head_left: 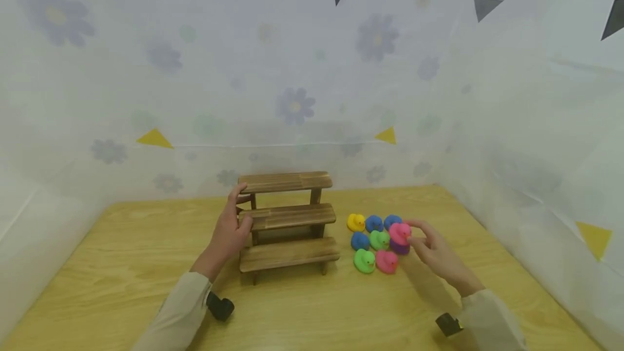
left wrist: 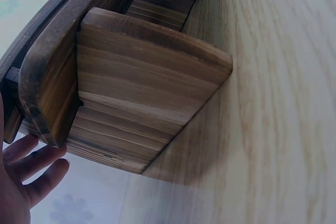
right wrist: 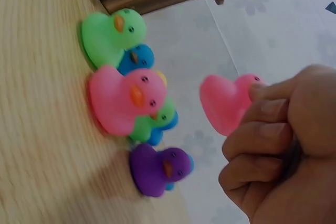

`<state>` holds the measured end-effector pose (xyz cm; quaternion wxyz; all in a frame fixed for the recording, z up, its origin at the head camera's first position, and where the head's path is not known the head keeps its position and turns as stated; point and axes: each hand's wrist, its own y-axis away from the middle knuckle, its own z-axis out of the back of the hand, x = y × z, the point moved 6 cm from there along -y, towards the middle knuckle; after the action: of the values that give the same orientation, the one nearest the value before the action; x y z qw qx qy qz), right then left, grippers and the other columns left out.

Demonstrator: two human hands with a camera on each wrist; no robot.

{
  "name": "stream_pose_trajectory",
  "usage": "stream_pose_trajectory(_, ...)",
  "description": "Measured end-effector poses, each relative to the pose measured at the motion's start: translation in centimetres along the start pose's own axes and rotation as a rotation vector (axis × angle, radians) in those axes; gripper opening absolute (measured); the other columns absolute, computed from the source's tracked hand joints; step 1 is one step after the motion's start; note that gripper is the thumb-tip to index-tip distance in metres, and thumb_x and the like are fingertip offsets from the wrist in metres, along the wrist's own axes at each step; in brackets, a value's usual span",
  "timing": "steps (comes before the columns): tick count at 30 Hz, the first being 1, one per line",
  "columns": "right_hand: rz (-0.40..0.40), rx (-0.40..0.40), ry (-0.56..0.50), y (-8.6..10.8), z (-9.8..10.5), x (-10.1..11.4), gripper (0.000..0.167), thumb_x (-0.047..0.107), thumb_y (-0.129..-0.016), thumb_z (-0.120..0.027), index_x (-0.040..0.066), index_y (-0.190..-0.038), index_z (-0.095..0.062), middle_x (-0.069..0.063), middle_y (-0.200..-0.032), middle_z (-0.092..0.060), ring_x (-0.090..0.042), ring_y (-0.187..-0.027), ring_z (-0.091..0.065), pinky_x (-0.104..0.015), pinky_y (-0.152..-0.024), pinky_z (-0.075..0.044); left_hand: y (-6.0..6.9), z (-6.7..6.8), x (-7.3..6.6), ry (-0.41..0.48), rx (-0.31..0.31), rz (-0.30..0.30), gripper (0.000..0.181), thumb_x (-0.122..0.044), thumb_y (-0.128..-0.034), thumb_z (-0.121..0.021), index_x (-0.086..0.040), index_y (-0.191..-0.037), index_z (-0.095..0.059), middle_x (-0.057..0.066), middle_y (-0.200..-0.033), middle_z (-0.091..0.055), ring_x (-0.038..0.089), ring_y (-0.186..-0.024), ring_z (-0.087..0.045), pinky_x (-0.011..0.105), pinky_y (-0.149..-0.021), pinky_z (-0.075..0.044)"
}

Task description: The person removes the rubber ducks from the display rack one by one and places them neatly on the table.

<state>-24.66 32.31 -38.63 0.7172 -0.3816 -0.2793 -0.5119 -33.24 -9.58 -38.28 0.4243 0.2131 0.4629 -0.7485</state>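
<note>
A brown wooden three-tier stand (head_left: 287, 253) stands on the table. At its left end is my left hand (head_left: 231, 232), holding it with the thumb on the middle tier and a finger by the top one. In the left wrist view the fingertips (left wrist: 50, 153) touch a board's rounded end; the thumb is out of sight. My right hand (head_left: 439, 256) pinches a pink rubber duck (right wrist: 223, 100) between thumb and finger, raised off the table. Below it sits a purple duck (right wrist: 157, 169), partly covered in the head view.
Right of the stand several rubber ducks cluster: a yellow duck (head_left: 356, 222), blue ducks (head_left: 359, 241), green ducks (head_left: 364, 260) and another pink duck (head_left: 387, 261). White flowered sheeting (head_left: 292, 58) closes off the back and sides of the wooden table (head_left: 317, 318).
</note>
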Motion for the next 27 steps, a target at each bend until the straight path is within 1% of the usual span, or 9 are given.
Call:
stream_pose_trajectory(4, 0.05, 0.083, 0.008, 0.2, 0.6, -0.4, 0.034, 0.009, -0.1, -0.048, 0.001, -0.133, -0.043, 0.006, -0.053, -0.022, -0.001, -0.044, -0.023, -0.023, -0.037, -0.026, -0.1, 0.0, 0.0, -0.009, -0.001, -0.003, 0.065, -0.004, -0.0947, -0.04, -0.025, -0.152, -0.017, 0.018, -0.141, -0.043, 0.019, -0.05, -0.051, 0.03, -0.057, -0.039)
stream_pose_trajectory(8, 0.065, 0.173, -0.031, 0.4, 1.1, -1.1, 0.034, 0.007, -0.1, -0.046, 0.001, -0.134, -0.044, -0.008, -0.053, -0.021, -0.004, -0.043, -0.023, -0.022, -0.037, -0.026, -0.1, 0.1, 0.0, -0.011, -0.017, -0.014, 0.065, -0.003, -0.0946, -0.041, -0.024, -0.152, -0.018, 0.019, -0.14, -0.045, 0.032, -0.086, -0.061, 0.034, -0.063, -0.041)
stream_pose_trajectory(11, 0.022, 0.274, -0.101, 0.7, 1.6, -2.1, 0.037, 0.008, -0.102, -0.043, 0.001, -0.138, -0.04, -0.013, -0.056, -0.02, -0.011, -0.043, -0.021, -0.027, -0.039, -0.025, 0.0, 0.0, 0.0, -0.008, -0.021, -0.018, 0.064, -0.003, -0.0948, -0.04, -0.023, -0.152, -0.018, 0.02, -0.14, -0.045, 0.033, -0.093, -0.061, 0.039, -0.07, -0.044)
stream_pose_trajectory(15, -0.071, 0.37, -0.161, 1.4, 2.1, -3.5, 0.041, 0.012, -0.104, -0.038, 0.0, -0.143, -0.032, -0.004, -0.059, -0.02, -0.018, -0.048, -0.02, -0.032, -0.044, -0.026, 0.1, 0.0, -0.1, 0.002, -0.016, -0.019, 0.064, -0.004, -0.0954, -0.04, -0.023, -0.152, -0.018, 0.019, -0.14, -0.043, 0.025, -0.078, -0.061, 0.046, -0.082, -0.046)
stream_pose_trajectory(18, -0.126, 0.38, -0.138, 1.8, 2.5, -4.5, 0.043, 0.017, -0.104, -0.039, 0.002, -0.144, -0.032, 0.007, -0.071, -0.039, -0.006, -0.059, -0.038, -0.023, -0.056, -0.038, 0.1, -0.1, 0.0, 0.011, -0.013, -0.014, 0.064, -0.004, -0.0956, -0.04, -0.024, -0.152, -0.017, 0.018, -0.142, -0.042, 0.017, -0.062, -0.055, 0.049, -0.087, -0.045)
stream_pose_trajectory(21, -0.143, 0.391, -0.127, 2.0, 2.5, -5.2, 0.045, 0.017, -0.103, -0.041, 0.001, -0.144, -0.032, 0.011, -0.074, -0.042, -0.001, -0.064, -0.043, -0.021, -0.058, -0.042, 0.2, -0.1, 0.0, 0.014, -0.01, -0.016, 0.064, -0.003, -0.0957, -0.04, -0.024, -0.152, -0.017, 0.018, -0.142, -0.041, 0.017, -0.055, -0.049, 0.05, -0.088, -0.045)
stream_pose_trajectory(22, -0.137, 0.4, -0.137, 2.0, 2.5, -5.3, 0.045, 0.016, -0.103, -0.041, -0.001, -0.144, -0.031, 0.01, -0.073, -0.042, -0.002, -0.061, -0.042, -0.022, -0.054, -0.04, 0.1, -0.1, 0.0, 0.013, -0.012, -0.021, 0.064, -0.003, -0.0957, -0.04, -0.024, -0.152, -0.017, 0.018, -0.142, -0.041, 0.018, -0.063, -0.053, 0.05, -0.09, -0.045)
stream_pose_trajectory(25, -0.095, 0.437, -0.187, 2.1, 2.3, -5.5, 0.045, 0.01, -0.102, -0.04, -0.005, -0.142, -0.028, 0.001, -0.059, -0.024, -0.013, -0.046, -0.023, -0.03, -0.041, -0.026, 0.1, -0.1, 0.0, 0.005, -0.012, -0.024, 0.064, -0.003, -0.0958, -0.04, -0.024, -0.152, -0.017, 0.018, -0.141, -0.042, 0.02, -0.062, -0.053, 0.048, -0.087, -0.046)
stream_pose_trajectory(27, -0.066, 0.462, -0.23, 2.2, 2.2, -5.4, 0.043, 0.007, -0.102, -0.039, -0.006, -0.141, -0.028, -0.007, -0.058, -0.02, -0.021, -0.046, -0.019, -0.035, -0.04, -0.021, 0.0, -0.1, 0.1, 0.002, -0.009, -0.02, 0.064, -0.003, -0.0959, -0.039, -0.025, -0.152, -0.017, 0.018, -0.141, -0.043, 0.017, -0.057, -0.051, 0.047, -0.084, -0.046)
